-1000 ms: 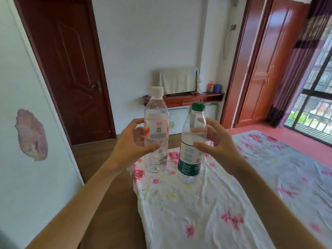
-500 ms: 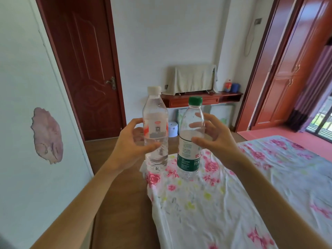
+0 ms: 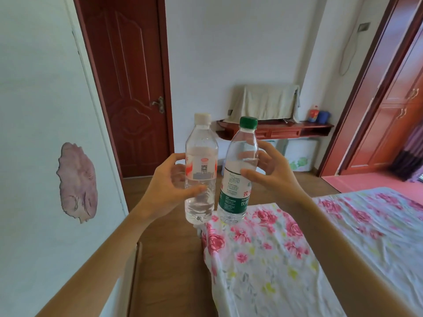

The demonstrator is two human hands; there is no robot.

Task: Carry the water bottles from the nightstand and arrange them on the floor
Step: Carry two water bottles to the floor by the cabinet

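I hold two clear water bottles upright in front of me, close side by side. My left hand (image 3: 168, 186) grips the white-capped bottle (image 3: 201, 165), which has a red and white label, around its middle. My right hand (image 3: 272, 175) grips the green-capped bottle (image 3: 238, 170), with a green and white label, from its right side. Both bottles hang in the air above the near corner of the bed and the wooden floor (image 3: 169, 266). The nightstand is out of view.
A bed with a pink-flowered sheet (image 3: 297, 248) fills the lower right. A white wall (image 3: 41, 133) runs along the left, a dark red door (image 3: 128, 88) stands ahead. A red shelf (image 3: 286, 130) with a cloth-covered object lies beyond, wardrobes at right.
The view has swung left and moved forward along the bed. Both hands keep hold of their bottles, which now sit closer together.
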